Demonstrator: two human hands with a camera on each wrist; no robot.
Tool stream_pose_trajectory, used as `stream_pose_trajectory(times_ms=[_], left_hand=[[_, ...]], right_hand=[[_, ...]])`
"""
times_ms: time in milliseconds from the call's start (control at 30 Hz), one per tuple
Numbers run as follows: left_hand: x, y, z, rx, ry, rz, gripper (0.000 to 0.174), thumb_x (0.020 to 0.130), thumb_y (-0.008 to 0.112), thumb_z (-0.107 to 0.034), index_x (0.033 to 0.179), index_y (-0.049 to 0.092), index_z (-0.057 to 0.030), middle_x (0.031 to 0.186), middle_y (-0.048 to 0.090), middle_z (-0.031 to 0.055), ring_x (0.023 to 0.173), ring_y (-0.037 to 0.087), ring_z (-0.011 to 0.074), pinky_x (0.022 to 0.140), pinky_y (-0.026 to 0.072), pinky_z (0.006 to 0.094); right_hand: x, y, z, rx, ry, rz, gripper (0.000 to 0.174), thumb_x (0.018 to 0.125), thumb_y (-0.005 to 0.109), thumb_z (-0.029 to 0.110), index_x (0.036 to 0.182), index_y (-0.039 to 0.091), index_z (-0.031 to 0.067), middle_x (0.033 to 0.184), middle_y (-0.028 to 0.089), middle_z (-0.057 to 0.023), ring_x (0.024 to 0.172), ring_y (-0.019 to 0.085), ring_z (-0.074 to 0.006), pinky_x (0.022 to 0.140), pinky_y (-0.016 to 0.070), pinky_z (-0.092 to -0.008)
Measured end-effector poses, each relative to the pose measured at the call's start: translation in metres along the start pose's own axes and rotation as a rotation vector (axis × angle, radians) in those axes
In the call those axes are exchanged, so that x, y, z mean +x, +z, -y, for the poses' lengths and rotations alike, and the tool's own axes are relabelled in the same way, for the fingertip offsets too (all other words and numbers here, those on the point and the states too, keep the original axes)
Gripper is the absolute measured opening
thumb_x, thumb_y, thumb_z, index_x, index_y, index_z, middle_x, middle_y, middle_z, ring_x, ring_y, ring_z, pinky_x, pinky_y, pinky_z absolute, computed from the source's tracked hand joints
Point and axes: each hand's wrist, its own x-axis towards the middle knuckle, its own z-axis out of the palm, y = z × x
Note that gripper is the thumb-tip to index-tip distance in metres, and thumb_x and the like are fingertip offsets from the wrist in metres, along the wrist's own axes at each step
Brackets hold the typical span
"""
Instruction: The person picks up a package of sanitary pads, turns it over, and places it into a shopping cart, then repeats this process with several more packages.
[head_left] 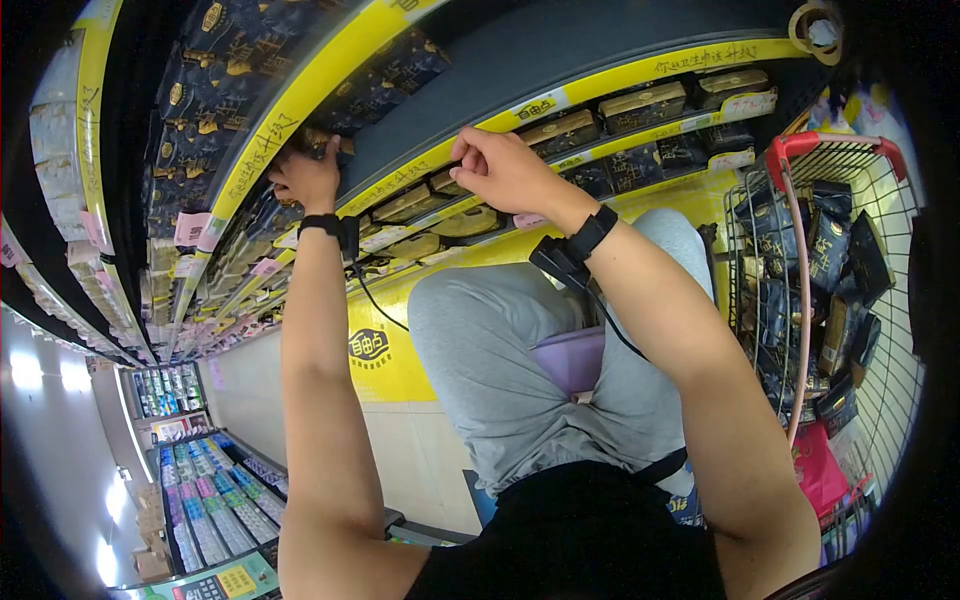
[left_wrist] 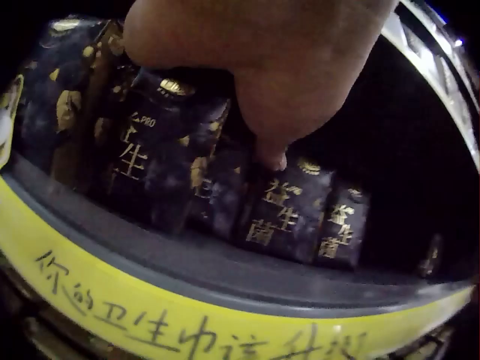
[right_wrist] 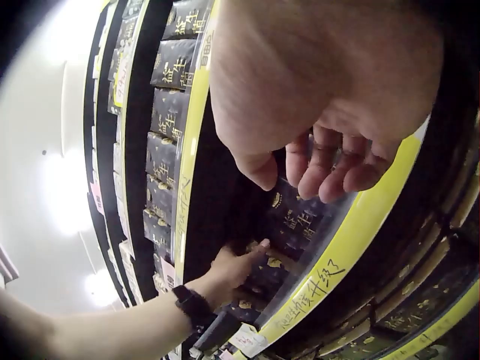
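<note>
My left hand (head_left: 308, 180) reaches into a shelf, over a row of dark packs with gold print. In the left wrist view one fingertip (left_wrist: 279, 159) touches the top of a dark pack (left_wrist: 289, 214); more of that hand lies over a larger dark pack (left_wrist: 169, 150) on the left. The far fingers are hidden behind the palm. My right hand (head_left: 505, 175) hovers at the yellow front edge of the same shelf, fingers loosely curled, nothing in it. The right wrist view shows this hand (right_wrist: 322, 97) above dark packs (right_wrist: 292, 217) on the shelf.
Yellow label strips (head_left: 540, 105) edge the shelves. Gold and dark packs (head_left: 645, 105) fill a lower shelf. A shopping cart (head_left: 800, 290) with dark packs stands on the right. A tape roll (head_left: 815, 33) sits at the shelf's end. A purple stool (head_left: 570, 360) shows between the person's legs.
</note>
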Motion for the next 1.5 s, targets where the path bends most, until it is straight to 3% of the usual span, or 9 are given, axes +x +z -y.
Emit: stream_pose_trajectory(times_ms=[133,233,400,633,800,1000,1133,1233,1500], left_hand=[[-0.027,-0.007,0.021,-0.398,0.352,-0.202,0.092,0.079,0.078,-0.054,0.144,0.040,0.0001,0.139,0.045,0.0267,0.124,0.043,0.0412,0.103,0.0342,0.0534],[-0.107,-0.055,0.021,-1.053,0.355,0.332,0.043,0.093,0.071,-0.020,0.128,0.053,-0.0011,0.112,0.062,0.0078,0.099,0.059,0.0152,0.089,0.0474,0.0312],[-0.226,-0.133,0.051,-1.156,0.333,0.814,0.015,0.094,0.063,-0.006,0.108,0.062,-0.0020,0.101,0.064,0.0044,0.090,0.059,0.0124,0.087,0.0477,0.0284],[-0.338,-0.213,0.029,-2.165,-0.543,1.517,0.035,0.103,0.049,-0.043,0.096,0.055,-0.0089,0.080,0.047,0.0049,0.078,0.046,0.0186,0.076,0.0386,0.0346],[-0.293,-0.209,-0.045,-2.610,-0.908,1.326,0.032,0.102,0.047,-0.039,0.090,0.055,-0.0094,0.077,0.045,0.0028,0.073,0.043,0.0167,0.073,0.0381,0.0335],[-0.188,-0.176,-0.112,-3.118,-0.532,1.062,0.035,0.102,0.042,-0.034,0.083,0.053,-0.0072,0.075,0.044,0.0048,0.070,0.042,0.0179,0.067,0.0373,0.0344],[-0.161,-0.085,-0.136,-2.877,-0.589,0.902,0.033,0.105,0.042,-0.037,0.086,0.049,-0.0104,0.075,0.046,0.0036,0.068,0.041,0.0166,0.065,0.0354,0.0323],[-0.174,-0.048,-0.134,-2.461,-1.077,1.039,0.034,0.102,0.044,-0.042,0.087,0.044,-0.0120,0.074,0.040,0.0019,0.066,0.036,0.0160,0.063,0.0329,0.0315],[-0.191,-0.141,-0.170,-2.877,-0.447,1.484,0.037,0.101,0.048,-0.044,0.092,0.054,-0.0083,0.081,0.046,0.0042,0.073,0.042,0.0170,0.070,0.0357,0.0323]], right_hand=[[0.002,-0.003,-0.006,0.074,0.015,-0.029,0.018,0.087,0.069,0.012,0.097,0.061,-0.0005,0.073,0.062,-0.0042,0.067,0.059,-0.0132,0.064,0.0484,-0.0294],[0.001,-0.001,-0.005,0.067,0.043,-0.034,0.019,0.086,0.070,0.014,0.096,0.062,-0.0004,0.074,0.064,-0.0061,0.068,0.061,-0.0168,0.064,0.0492,-0.0309],[0.001,0.004,-0.005,0.032,0.032,-0.011,0.015,0.088,0.069,0.013,0.094,0.062,0.0010,0.072,0.062,-0.0040,0.067,0.058,-0.0131,0.064,0.0484,-0.0291],[-0.005,0.014,0.002,-0.100,0.078,0.132,0.022,0.089,0.068,0.014,0.077,0.054,0.0024,0.066,0.055,-0.0028,0.061,0.049,-0.0109,0.058,0.0424,-0.0289],[-0.008,0.022,-0.011,-0.040,0.030,0.063,0.025,0.091,0.070,0.015,0.074,0.054,0.0056,0.067,0.054,0.0035,0.063,0.045,-0.0055,0.057,0.0400,-0.0257],[-0.013,0.006,-0.022,0.292,0.031,-0.322,0.015,0.091,0.065,0.013,0.080,0.062,0.0044,0.068,0.060,-0.0004,0.066,0.056,-0.0082,0.058,0.0464,-0.0268],[-0.013,-0.025,-0.010,0.464,0.183,-0.525,0.017,0.093,0.062,0.013,0.078,0.058,0.0071,0.067,0.058,-0.0011,0.059,0.053,-0.0095,0.052,0.0414,-0.0257],[-0.009,-0.050,0.011,0.346,0.114,-0.669,0.017,0.094,0.061,0.014,0.080,0.054,0.0092,0.064,0.053,0.0002,0.053,0.049,-0.0088,0.047,0.0379,-0.0244],[-0.070,-0.177,0.138,0.646,0.151,-0.879,0.025,0.089,0.065,0.013,0.074,0.045,0.0170,0.064,0.039,0.0057,0.055,0.039,-0.0078,0.051,0.0325,-0.0233]])
